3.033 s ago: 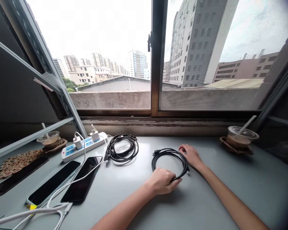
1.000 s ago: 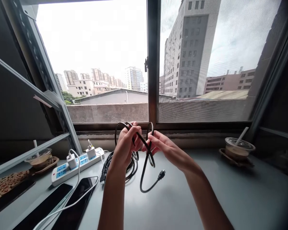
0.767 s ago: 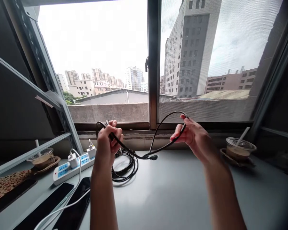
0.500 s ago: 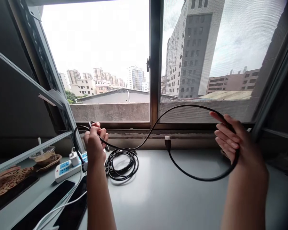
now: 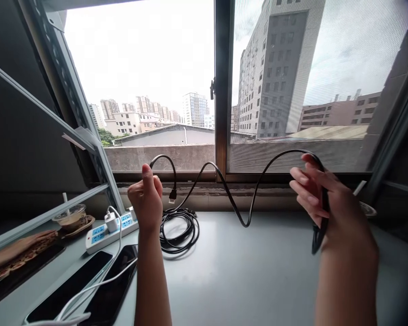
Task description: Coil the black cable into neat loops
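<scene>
The left hand (image 5: 146, 197) is clenched in a fist, thumb up, above and left of the coil (image 5: 172, 248) of dark cable that serves as landmark. It grips 1 black cable (image 5: 246, 225), which arches out of the fist to a plug (image 5: 172, 194) hanging just above the coil. The right hand (image 5: 326, 190), well to the right of the coil and higher, grasps the same cable loosely, its fingers partly spread. Between the 2 hands the cable hangs in a wave, above and right of the coil; its other end is hidden.

The coil lies flat on the grey table (image 5: 245, 271). Left of it are a white power strip (image 5: 105, 241) and, nearer the viewer, 2 dark phones (image 5: 73, 285). Farther left of the coil, another person's forearm (image 5: 17, 251) reaches in.
</scene>
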`<state>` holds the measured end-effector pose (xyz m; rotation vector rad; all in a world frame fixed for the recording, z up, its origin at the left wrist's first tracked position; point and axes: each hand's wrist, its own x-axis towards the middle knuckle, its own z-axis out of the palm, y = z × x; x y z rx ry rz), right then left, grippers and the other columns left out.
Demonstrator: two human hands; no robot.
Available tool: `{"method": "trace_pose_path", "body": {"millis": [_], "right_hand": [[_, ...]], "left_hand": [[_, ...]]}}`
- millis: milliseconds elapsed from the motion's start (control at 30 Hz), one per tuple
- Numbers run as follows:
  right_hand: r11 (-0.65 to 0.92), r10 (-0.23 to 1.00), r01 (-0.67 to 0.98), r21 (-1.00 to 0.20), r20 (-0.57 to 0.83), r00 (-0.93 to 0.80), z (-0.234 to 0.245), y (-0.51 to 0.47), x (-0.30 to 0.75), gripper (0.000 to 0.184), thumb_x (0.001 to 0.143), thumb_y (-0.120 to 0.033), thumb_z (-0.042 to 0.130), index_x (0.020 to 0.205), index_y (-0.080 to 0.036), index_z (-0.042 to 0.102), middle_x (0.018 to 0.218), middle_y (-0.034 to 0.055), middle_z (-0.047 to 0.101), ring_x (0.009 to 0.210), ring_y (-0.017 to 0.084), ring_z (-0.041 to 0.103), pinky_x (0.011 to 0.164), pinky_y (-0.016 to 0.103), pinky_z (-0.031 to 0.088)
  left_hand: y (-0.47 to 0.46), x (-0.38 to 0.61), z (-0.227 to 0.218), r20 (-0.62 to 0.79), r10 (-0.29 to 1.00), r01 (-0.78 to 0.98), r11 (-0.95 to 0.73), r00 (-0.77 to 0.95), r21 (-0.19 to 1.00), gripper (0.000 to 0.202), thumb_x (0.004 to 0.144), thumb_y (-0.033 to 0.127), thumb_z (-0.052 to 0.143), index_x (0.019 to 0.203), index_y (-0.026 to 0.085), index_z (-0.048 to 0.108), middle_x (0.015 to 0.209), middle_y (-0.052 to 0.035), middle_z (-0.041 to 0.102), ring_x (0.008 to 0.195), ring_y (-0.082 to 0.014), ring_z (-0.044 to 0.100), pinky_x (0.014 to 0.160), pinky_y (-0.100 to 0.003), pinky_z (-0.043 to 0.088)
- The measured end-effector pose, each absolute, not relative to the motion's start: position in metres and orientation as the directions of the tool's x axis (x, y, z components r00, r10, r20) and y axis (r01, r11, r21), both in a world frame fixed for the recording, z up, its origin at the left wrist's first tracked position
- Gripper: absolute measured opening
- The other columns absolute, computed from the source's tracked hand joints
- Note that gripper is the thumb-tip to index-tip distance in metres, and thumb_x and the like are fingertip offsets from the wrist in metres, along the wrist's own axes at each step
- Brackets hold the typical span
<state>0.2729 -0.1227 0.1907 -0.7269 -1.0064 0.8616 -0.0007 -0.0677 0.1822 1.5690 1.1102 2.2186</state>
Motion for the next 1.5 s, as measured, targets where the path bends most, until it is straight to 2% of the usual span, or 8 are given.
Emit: {"method": "trace_pose_path", "body": {"millis": [133, 267, 400, 567, 867, 1100, 1267, 1500], "right_hand": [[0.392, 0.906, -0.222, -0.893, 0.332, 0.264, 0.184, -0.112, 0.259, 0.028, 0.080, -0.032, 0.054, 0.108, -0.028, 0.053, 0.089, 0.0039, 0.064, 0.063, 0.014, 0.060, 0.030, 0.017, 0.036], [0.308, 0.951, -0.159, -0.938, 0.296, 0.092, 0.179, -0.102, 0.238, 0.037, 0.088, -0.034, 0.047, 0.123, -0.023, 0.046, 0.097, 0.0080, 0.068, 0.091, 0.021, 0.065, 0.062, 0.030, 0.057], [0.304, 0.943, -0.236, -0.923, 0.326, -0.063, 0.181, -0.103, 0.220, 0.046, 0.088, -0.038, 0.048, 0.130, -0.022, 0.039, 0.097, 0.0083, 0.068, 0.076, 0.018, 0.067, 0.050, 0.024, 0.053], [0.338, 0.939, -0.226, -0.913, 0.344, 0.016, 0.183, -0.106, 0.220, 0.060, 0.081, -0.056, 0.052, 0.130, -0.024, 0.041, 0.105, 0.0085, 0.064, 0.037, 0.003, 0.038, 0.025, 0.018, 0.019], [0.367, 0.928, 0.023, -0.930, 0.368, 0.055, 0.185, -0.111, 0.231, 0.075, 0.068, -0.042, 0.069, 0.134, -0.023, 0.039, 0.090, 0.0041, 0.066, 0.042, 0.004, 0.035, 0.030, 0.016, 0.022], [0.578, 0.781, 0.353, -0.735, 0.624, 0.019, 0.176, -0.110, 0.240, 0.047, 0.079, -0.026, 0.057, 0.126, -0.024, 0.052, 0.096, 0.0044, 0.068, 0.084, 0.018, 0.063, 0.076, 0.030, 0.051], [0.554, 0.617, 0.699, -0.452, 0.787, 0.020, 0.171, -0.101, 0.240, 0.043, 0.074, -0.008, 0.047, 0.107, -0.028, 0.065, 0.102, 0.0004, 0.068, 0.096, 0.022, 0.063, 0.083, 0.036, 0.049], [0.633, 0.375, 0.723, -0.277, 0.927, 0.027, 0.174, -0.111, 0.221, 0.041, 0.073, 0.000, 0.043, 0.093, -0.026, 0.068, 0.094, -0.0008, 0.068, 0.090, 0.017, 0.062, 0.078, 0.029, 0.049]], "left_hand": [[-0.079, 0.025, 0.182, 0.792, 0.518, 0.154, -0.796, -0.324, 0.585, 0.064, 0.092, 0.040, 0.038, 0.033, 0.017, 0.024, 0.032, 0.0042, 0.024, 0.033, -0.0053, 0.023, 0.042, -0.024, 0.021], [-0.092, 0.051, 0.179, 0.855, 0.490, 0.140, -0.847, -0.169, 0.513, 0.062, 0.093, 0.036, 0.034, 0.035, 0.016, 0.023, 0.033, 0.0042, 0.024, 0.032, -0.0049, 0.021, 0.042, -0.026, 0.018], [-0.099, 0.069, 0.173, 0.888, 0.459, 0.267, -0.858, 0.012, 0.440, 0.056, 0.092, 0.029, 0.036, 0.039, 0.017, 0.023, 0.037, 0.0040, 0.025, 0.036, -0.0060, 0.020, 0.043, -0.028, 0.016], [-0.098, 0.079, 0.169, 0.870, 0.408, 0.440, -0.859, 0.276, 0.263, 0.047, 0.084, 0.023, 0.047, 0.045, 0.016, 0.022, 0.043, 0.0049, 0.022, 0.043, -0.0072, 0.014, 0.048, -0.028, 0.016], [-0.118, 0.092, 0.171, 0.628, 0.425, 0.322, -0.905, 0.652, 0.278, 0.047, 0.087, 0.024, 0.042, 0.045, 0.018, 0.021, 0.041, 0.0034, 0.028, 0.040, -0.0093, 0.020, 0.049, -0.030, 0.015], [-0.118, 0.075, 0.182, 0.778, 0.483, 0.383, -0.860, 0.402, 0.336, 0.008, 0.084, 0.030, 0.054, 0.083, 0.022, 0.055, 0.061, 0.0007, 0.057, 0.069, -0.0169, 0.055, 0.074, -0.029, 0.038], [-0.102, 0.060, 0.181, 0.800, 0.536, 0.526, -0.778, 0.269, 0.344, 0.062, 0.072, 0.033, 0.067, 0.127, 0.027, 0.041, 0.119, -0.0070, 0.055, 0.114, -0.0257, 0.045, 0.099, -0.040, 0.028], [-0.049, 0.065, 0.159, 0.715, 0.684, 0.486, -0.680, 0.148, 0.549, 0.017, 0.080, 0.030, 0.054, 0.072, 0.021, 0.065, 0.075, -0.0035, 0.066, 0.074, -0.0184, 0.059, 0.072, -0.028, 0.040]]}}
